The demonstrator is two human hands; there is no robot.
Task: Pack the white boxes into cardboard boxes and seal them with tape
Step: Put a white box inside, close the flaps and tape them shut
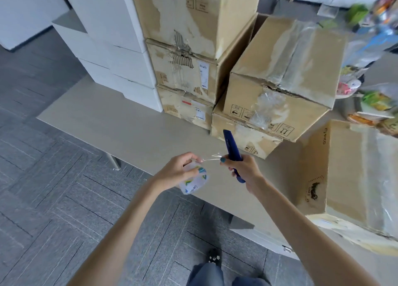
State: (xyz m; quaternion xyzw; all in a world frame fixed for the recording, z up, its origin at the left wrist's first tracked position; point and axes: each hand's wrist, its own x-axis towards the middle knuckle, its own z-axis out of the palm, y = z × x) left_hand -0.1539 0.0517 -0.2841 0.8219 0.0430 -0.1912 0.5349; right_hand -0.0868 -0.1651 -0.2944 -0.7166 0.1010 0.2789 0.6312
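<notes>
My left hand (179, 170) grips a roll of clear tape (195, 183) over the table's front edge. A thin strand of tape (212, 158) stretches from the roll to my right thumb. My right hand (244, 170) grips a blue utility knife (232, 149) that points up and away. White boxes (112, 48) are stacked at the back left of the table. Taped cardboard boxes (280, 70) are stacked in the middle and to the right. Another cardboard box (353, 178) sits at the right near the table's front edge.
The light wooden table (120, 122) runs from left to right. Grey patterned carpet (53, 188) covers the floor in front of it. Colourful packets (370, 55) are piled at the far right. My shoe and trouser leg show at the bottom.
</notes>
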